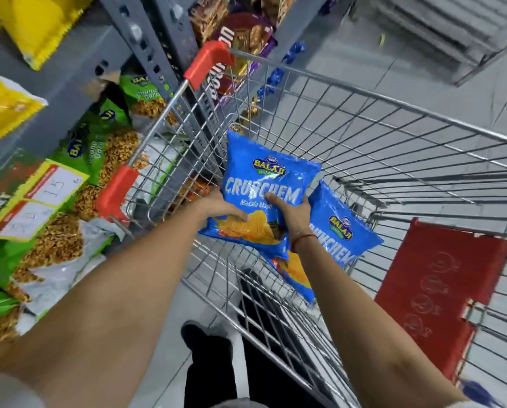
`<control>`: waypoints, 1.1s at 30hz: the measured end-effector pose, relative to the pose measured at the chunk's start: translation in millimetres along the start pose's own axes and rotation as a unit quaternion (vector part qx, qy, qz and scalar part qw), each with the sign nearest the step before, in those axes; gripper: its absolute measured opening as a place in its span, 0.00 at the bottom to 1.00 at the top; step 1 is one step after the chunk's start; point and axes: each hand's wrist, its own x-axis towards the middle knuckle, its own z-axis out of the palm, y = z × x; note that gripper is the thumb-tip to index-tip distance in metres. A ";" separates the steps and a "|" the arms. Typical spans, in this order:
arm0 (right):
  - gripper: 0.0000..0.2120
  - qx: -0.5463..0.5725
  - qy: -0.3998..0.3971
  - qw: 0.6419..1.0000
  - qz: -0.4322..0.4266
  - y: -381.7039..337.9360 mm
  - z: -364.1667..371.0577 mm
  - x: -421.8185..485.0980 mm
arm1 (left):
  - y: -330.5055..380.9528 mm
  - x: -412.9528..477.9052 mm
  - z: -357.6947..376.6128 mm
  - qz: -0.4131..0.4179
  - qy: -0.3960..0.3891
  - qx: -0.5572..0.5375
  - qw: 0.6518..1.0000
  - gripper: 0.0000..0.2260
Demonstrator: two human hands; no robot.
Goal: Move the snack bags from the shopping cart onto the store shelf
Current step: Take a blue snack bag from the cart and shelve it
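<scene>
From the head view I look down into a wire shopping cart (364, 148) with red corner guards, parked right against a grey store shelf (78, 72) on my left. Both my arms reach into the basket. My left hand (223, 209) grips the lower left edge of a blue snack bag (264, 184), its fingers (237, 217) curled onto the printed chips on the front. My right hand (293, 213) clamps the same bag from the right side, thumb pressed on the lettering, a thin red thread around the wrist. So both sets of fingers are closed, holding that one bag, which is lifted and tilted inside the cart, above the wire floor.

A second blue bag (334, 240) of the same kind lies in the cart just behind my right hand and forearm, partly covered by them and overlapping the first bag's lower edge. I cannot tell whether my right hand touches it. A red plastic flap (435, 278) sits at the cart's near right end.

On the shelf, green snack bags (99, 160) are stacked in a row, with a yellow price tag (40, 198) on the shelf edge. Yellow bags (7, 107) sit on the level above. Purple and brown packets (240, 33) show beyond the cart's far corner.
</scene>
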 end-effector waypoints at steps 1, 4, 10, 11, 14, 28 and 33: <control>0.37 0.001 -0.002 1.000 -0.004 -6.1 -0.9 -6.0 | 1.8 -5.4 -1.4 0.006 0.006 -0.005 1.000 0.29; 0.37 -0.001 -0.008 0.999 -0.033 -30.8 -5.9 -25.5 | 13.1 -30.2 -6.7 0.042 0.019 0.013 0.999 0.35; 0.39 0.012 -0.037 0.993 -0.114 -104.1 -13.5 -82.9 | 40.2 -103.8 -24.4 0.168 0.059 0.015 0.984 0.28; 0.33 0.012 -0.045 0.990 -0.137 -118.1 -13.6 -94.4 | 46.0 -117.8 -27.0 0.196 0.057 -0.006 0.979 0.25; 0.17 0.038 -0.069 0.977 -0.200 -158.7 -11.0 -128.1 | 64.8 -156.9 -36.9 0.263 0.080 -0.045 0.960 0.28; 0.25 0.090 -0.171 0.861 -0.470 -329.3 22.1 -324.3 | 153.3 -386.6 -95.4 0.532 0.228 -0.053 0.814 0.34; 0.21 0.119 -0.213 0.796 -0.554 -374.7 47.4 -400.3 | 161.6 -472.1 -115.8 0.603 0.303 -0.055 0.736 0.30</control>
